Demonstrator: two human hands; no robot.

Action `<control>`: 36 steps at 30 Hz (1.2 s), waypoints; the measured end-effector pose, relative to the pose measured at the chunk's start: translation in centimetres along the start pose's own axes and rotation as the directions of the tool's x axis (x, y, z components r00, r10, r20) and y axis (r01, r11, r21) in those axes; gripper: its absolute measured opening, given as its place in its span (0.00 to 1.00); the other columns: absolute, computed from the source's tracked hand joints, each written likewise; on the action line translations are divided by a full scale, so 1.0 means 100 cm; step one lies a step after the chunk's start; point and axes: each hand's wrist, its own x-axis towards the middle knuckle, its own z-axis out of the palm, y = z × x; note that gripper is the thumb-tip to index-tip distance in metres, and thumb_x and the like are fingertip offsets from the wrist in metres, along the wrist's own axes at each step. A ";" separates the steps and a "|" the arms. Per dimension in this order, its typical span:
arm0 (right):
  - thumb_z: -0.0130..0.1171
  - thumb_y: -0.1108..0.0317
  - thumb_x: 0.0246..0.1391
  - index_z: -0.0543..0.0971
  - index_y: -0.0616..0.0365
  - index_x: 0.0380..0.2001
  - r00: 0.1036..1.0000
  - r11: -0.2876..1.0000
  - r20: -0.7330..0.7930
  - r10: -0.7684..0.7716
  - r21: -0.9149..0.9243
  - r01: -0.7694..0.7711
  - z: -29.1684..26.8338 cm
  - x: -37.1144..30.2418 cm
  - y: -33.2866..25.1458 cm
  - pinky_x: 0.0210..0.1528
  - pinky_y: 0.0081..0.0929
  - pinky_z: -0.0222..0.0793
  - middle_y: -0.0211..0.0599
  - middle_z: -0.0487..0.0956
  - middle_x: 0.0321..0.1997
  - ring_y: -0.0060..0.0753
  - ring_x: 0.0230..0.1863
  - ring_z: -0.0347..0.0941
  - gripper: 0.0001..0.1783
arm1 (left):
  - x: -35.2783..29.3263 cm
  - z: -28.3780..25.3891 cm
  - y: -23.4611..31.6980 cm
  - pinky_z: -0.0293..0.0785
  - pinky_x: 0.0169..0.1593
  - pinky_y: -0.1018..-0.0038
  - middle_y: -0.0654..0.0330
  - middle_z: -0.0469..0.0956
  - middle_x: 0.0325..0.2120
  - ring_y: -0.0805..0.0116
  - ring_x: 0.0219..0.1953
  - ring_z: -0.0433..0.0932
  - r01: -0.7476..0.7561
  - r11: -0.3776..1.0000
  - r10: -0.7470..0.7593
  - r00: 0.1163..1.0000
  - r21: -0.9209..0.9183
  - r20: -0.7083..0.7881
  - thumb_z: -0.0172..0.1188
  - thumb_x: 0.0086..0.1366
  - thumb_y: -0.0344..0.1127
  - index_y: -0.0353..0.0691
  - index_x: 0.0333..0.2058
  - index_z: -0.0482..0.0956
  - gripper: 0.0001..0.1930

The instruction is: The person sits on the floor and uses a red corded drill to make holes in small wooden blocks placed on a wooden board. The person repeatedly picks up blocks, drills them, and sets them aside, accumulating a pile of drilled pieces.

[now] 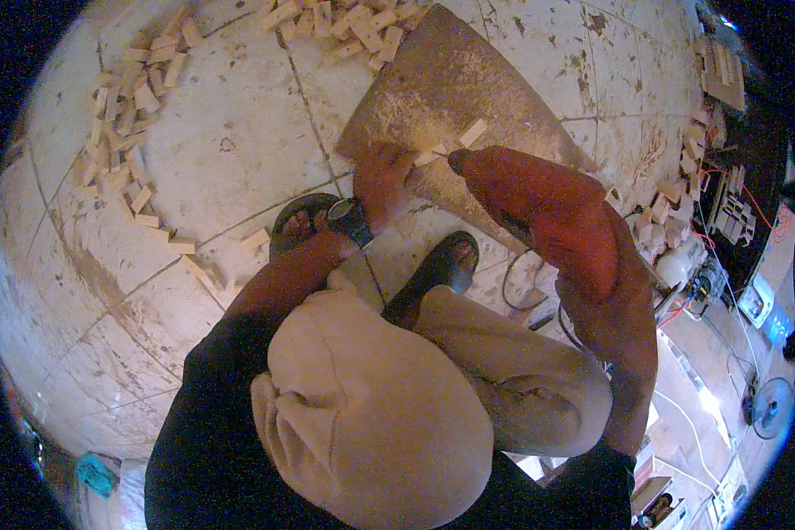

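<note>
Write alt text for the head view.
A person's left hand is at one end of a small wooden block over a sawdust-strewn brown board, the right arm reaching with a dark tip near the other end. More blocks lie on the tiled floor.

Dim, warm light falls across the tiled floor (221,115) before you, while harsh glare whitens the area at your lower right, near the fan (771,408). Your left hand (384,181) appears soft-edged, its finer detail lost. Coloured grain speckles your dark clothing (208,415), sunk almost to black. The fisheye lens bends the floor's straight lines, with bluish fringing at the rim and black corners around the round view.
</note>
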 end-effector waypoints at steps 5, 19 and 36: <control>0.63 0.76 0.47 0.66 0.55 0.69 0.985 0.985 0.094 0.145 0.083 -0.153 -0.001 0.011 0.004 0.65 0.40 0.71 0.50 0.78 0.62 0.45 0.62 0.77 0.42 | -0.001 0.002 -0.002 0.76 0.45 0.53 0.54 0.80 0.37 0.48 0.42 0.78 -0.056 0.998 0.054 0.995 -0.019 -0.087 0.68 0.55 0.37 0.44 0.45 0.84 0.17; 0.63 0.75 0.50 0.67 0.53 0.68 0.995 0.996 0.054 0.081 0.022 -0.082 -0.001 0.016 -0.053 0.57 0.41 0.76 0.51 0.83 0.54 0.48 0.55 0.82 0.40 | 0.000 0.004 -0.003 0.74 0.48 0.50 0.51 0.80 0.38 0.46 0.44 0.78 -0.107 0.994 0.107 0.993 -0.009 -0.054 0.64 0.59 0.35 0.41 0.44 0.82 0.13; 0.64 0.78 0.45 0.65 0.55 0.70 0.980 0.983 0.106 0.168 0.060 -0.175 0.012 0.003 -0.003 0.62 0.39 0.74 0.50 0.80 0.61 0.49 0.60 0.78 0.45 | 0.007 0.009 -0.010 0.78 0.44 0.52 0.48 0.78 0.38 0.47 0.45 0.77 -0.119 0.984 0.091 0.976 0.135 0.197 0.61 0.60 0.35 0.37 0.41 0.81 0.12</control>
